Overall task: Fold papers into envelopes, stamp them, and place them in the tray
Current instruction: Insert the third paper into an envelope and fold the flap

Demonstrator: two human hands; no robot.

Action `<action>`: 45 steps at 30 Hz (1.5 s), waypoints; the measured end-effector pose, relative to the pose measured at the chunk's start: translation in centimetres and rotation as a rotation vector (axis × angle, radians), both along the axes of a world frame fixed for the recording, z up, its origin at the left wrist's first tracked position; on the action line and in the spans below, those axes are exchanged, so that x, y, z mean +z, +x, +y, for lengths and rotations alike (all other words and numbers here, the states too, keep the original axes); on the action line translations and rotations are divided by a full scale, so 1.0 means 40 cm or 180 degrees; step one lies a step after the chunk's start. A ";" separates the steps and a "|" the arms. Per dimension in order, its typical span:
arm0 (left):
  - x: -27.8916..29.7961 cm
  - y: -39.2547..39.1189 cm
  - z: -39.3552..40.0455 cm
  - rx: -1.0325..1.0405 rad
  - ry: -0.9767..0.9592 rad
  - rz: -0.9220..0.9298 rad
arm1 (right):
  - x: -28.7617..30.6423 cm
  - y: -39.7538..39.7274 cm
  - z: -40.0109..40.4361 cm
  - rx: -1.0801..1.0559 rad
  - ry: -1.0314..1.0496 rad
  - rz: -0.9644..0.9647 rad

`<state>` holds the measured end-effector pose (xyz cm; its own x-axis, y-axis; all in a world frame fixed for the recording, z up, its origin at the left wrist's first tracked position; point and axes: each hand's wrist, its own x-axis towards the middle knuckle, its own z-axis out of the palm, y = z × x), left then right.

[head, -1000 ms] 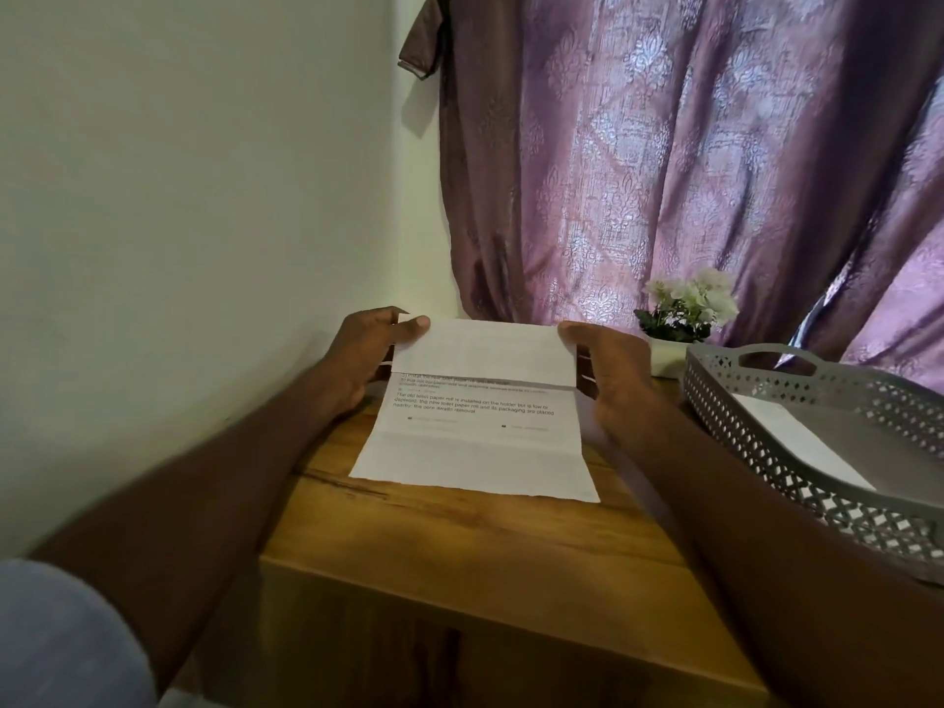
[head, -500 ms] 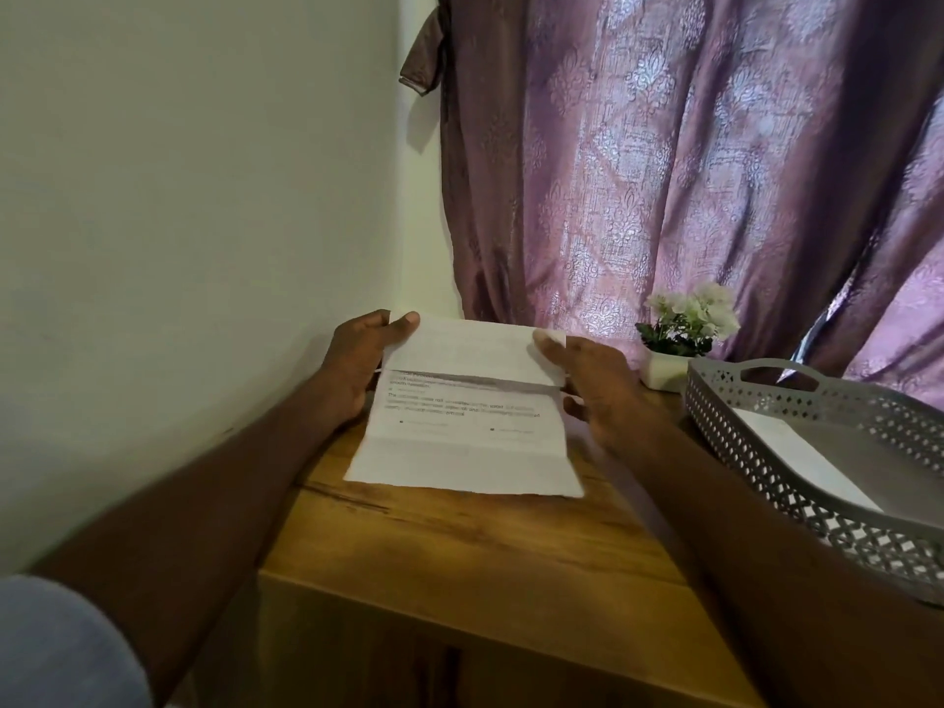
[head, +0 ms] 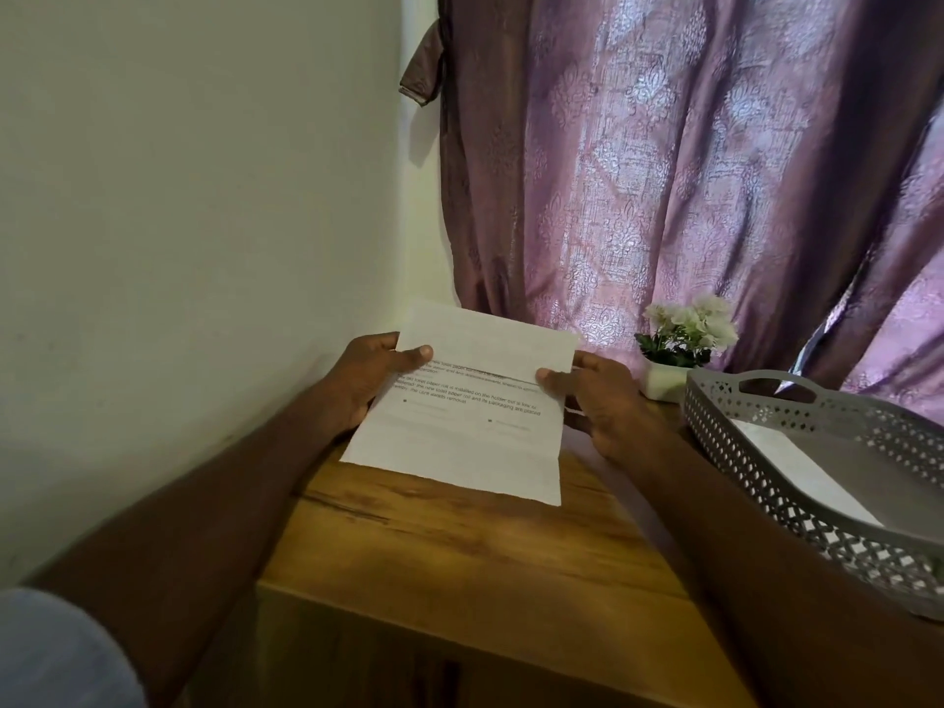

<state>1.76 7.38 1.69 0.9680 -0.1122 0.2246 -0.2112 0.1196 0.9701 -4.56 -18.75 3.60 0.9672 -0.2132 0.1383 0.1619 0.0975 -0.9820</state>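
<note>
One printed white paper [head: 459,426] at frame centre over the wooden table [head: 459,554], top third folded down, left hand [head: 365,378] and right hand [head: 595,401] each pinching a side edge, one grey perforated tray [head: 797,482] at right holding one white sheet [head: 797,467].

White paper [head: 459,442] w/ black print; grey lattice-cut tray [head: 797,482]; mauve damask curtain [head: 689,171]; brown woodgrain table [head: 459,554]; white flowers [head: 689,324].

Both forearms are bare from elbow to wrist, with no watch, ring or band showing. A pale grey-blue short sleeve [head: 56,651] covers the left upper arm at the lower left corner.
</note>
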 end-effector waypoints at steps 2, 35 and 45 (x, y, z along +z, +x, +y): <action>-0.001 0.005 0.001 0.0055 0.0012 0.0016 | -0.006 0.009 0.001 -0.0026 -0.0084 0.0060; -0.001 0.021 0.003 0.0406 -0.0348 0.0349 | -0.008 0.027 -0.011 -0.0246 0.0264 0.0167; 0.004 0.024 -0.004 0.0546 -0.0366 0.0320 | -0.026 0.053 -0.013 -0.0607 0.0062 -0.0399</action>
<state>2.72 7.21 1.85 0.9888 0.0768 0.1277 -0.1409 0.2013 0.9693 -2.45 -19.27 2.56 0.8845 -0.3944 0.2490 0.3000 0.0723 -0.9512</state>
